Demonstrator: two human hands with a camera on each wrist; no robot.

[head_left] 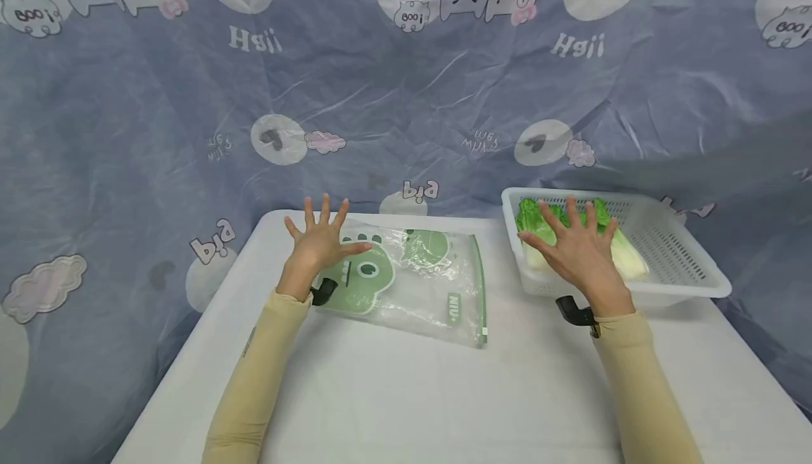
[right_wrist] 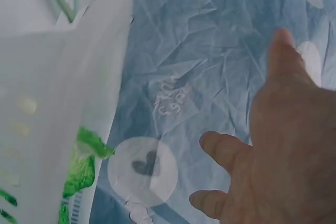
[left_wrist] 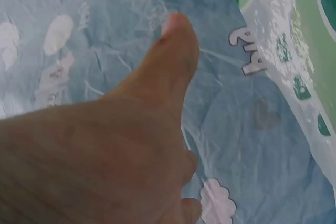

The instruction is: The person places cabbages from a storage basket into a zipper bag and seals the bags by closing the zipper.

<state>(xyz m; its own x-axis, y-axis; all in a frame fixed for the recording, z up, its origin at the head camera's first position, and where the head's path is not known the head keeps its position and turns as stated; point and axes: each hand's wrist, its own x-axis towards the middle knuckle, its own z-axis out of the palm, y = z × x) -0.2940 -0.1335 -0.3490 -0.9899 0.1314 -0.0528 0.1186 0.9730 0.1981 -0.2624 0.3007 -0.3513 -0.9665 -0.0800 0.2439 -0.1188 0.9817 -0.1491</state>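
Observation:
My left hand (head_left: 319,244) has its fingers spread, held over the left part of a clear zip bag (head_left: 425,295) printed with green cartoon faces. The bag lies flat, its green zip edge facing right. With fingers likewise spread, my right hand (head_left: 580,252) overlaps a white plastic basket (head_left: 672,252) in the head view. Inside the basket's left part lie leafy green vegetables with pale stalks (head_left: 630,256), partly hidden behind that hand. Neither hand holds anything. In the left wrist view the thumb (left_wrist: 178,45) points up, with the bag at the right edge.
Everything stands on a white table (head_left: 406,400). A blue-grey printed cloth (head_left: 380,90) hangs behind the table and down past both its sides. The basket stands near the table's back right edge. Each wrist carries a black camera mount (head_left: 574,311).

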